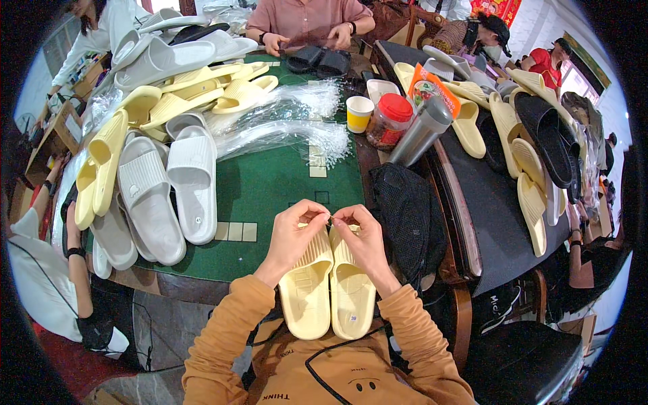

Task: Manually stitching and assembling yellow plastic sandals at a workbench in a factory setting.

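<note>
A pair of pale yellow slippers [306, 304] lies side by side in front of me at the table's near edge, heels toward my body. Over their ribbed straps, my left hand [294, 235] and my right hand [363, 237] meet with thumbs and fingertips pinched. Whatever sits between the fingertips is too small to make out. Ahead of my hands, bundles of thin clear plastic strands [280, 137] with whitish ends lie on the green mat [270, 183].
Grey slippers [192, 179] and yellow slippers [172, 102] are heaped on the left. A paper cup [359, 113], red-lidded jar [389, 121], steel flask [422, 131] and black mesh bag [405, 219] stand right of the mat. More slippers cover a dark table [472, 202]; a person [307, 23] sits opposite.
</note>
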`<state>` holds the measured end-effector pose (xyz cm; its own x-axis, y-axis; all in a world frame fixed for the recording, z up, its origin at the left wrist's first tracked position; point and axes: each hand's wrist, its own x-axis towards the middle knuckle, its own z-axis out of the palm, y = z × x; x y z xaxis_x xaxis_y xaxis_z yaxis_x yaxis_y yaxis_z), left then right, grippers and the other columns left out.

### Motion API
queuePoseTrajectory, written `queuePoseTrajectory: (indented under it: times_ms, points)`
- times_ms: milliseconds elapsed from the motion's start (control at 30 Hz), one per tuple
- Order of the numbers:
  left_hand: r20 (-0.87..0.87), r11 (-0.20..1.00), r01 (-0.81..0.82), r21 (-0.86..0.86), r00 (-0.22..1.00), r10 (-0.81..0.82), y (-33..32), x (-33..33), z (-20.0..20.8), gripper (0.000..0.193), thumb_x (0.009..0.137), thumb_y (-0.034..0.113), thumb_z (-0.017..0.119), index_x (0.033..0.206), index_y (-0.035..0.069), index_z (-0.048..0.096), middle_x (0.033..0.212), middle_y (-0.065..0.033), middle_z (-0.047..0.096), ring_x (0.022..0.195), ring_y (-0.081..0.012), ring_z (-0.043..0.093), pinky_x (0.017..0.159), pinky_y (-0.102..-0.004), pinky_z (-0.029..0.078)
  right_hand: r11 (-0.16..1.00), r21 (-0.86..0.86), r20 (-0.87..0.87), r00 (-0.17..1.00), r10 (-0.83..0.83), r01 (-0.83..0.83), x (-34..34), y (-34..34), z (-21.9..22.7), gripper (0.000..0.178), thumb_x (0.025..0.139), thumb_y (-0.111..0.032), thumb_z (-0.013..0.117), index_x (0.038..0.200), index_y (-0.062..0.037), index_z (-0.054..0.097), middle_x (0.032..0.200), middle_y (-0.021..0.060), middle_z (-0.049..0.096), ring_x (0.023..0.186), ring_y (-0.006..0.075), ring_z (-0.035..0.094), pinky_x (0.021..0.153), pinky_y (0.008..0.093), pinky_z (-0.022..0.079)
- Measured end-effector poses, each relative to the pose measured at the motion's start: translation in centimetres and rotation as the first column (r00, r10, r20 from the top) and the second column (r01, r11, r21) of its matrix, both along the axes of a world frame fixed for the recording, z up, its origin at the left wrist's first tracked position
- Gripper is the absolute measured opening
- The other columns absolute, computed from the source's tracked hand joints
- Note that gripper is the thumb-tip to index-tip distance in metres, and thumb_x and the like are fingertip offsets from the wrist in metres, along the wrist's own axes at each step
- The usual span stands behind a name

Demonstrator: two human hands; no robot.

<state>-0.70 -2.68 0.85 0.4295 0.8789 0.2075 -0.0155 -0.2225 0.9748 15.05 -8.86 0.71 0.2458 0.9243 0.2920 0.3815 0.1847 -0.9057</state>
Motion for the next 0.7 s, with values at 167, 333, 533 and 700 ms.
queuePoseTrajectory:
  times_ms: [167,333,533,700]
  points:
    - [-0.007,0.999,-0.039,0.012,0.999,0.039,-0.12,0.04,0.23,0.007,0.093,0.005,0.066,0.098,0.001,0.066,0.094,-0.0021,0.068,0.084,-0.0077,0.063,0.076,-0.0243,0.051,1.000,0.019,0.045,0.999,0.003,-0.004,0.11,0.13,-0.15,0.010,0.087,-0.005,0.069,0.095,0.0001,0.067,0.090,0.0088,0.064,0.083,0.0182,0.064,0.075,0.0294,0.053]
    - [-0.029,1.000,0.000,0.019,1.000,0.000,0.00,-0.04,0.20,0.008,0.092,0.006,0.067,0.098,0.001,0.067,0.092,-0.0021,0.069,0.083,-0.0075,0.063,0.075,-0.0239,0.051,1.000,0.000,0.025,1.000,-0.009,0.009,-0.08,0.03,0.13,0.008,0.087,-0.004,0.069,0.094,-0.0001,0.067,0.090,0.0085,0.064,0.082,0.0182,0.064,0.075,0.0292,0.052]
    - [-0.052,0.999,0.023,0.041,0.998,-0.021,0.06,0.07,0.07,0.008,0.092,0.007,0.068,0.097,0.000,0.067,0.090,-0.0021,0.068,0.083,-0.0076,0.063,0.074,-0.0239,0.051,1.000,0.008,-0.052,0.999,-0.004,0.004,-0.26,0.09,-0.07,0.011,0.087,-0.004,0.069,0.096,-0.0003,0.066,0.090,0.0084,0.064,0.080,0.0180,0.063,0.075,0.0296,0.052]
    - [-0.053,0.999,0.009,0.046,0.999,-0.007,-0.03,0.17,0.05,0.009,0.090,0.007,0.069,0.095,0.000,0.067,0.088,-0.0033,0.068,0.081,-0.0096,0.064,0.073,-0.0253,0.052,1.000,0.002,-0.004,1.000,0.000,0.000,-0.04,0.08,-0.29,0.011,0.086,-0.004,0.069,0.095,-0.0002,0.065,0.090,0.0086,0.064,0.081,0.0184,0.063,0.075,0.0301,0.051]
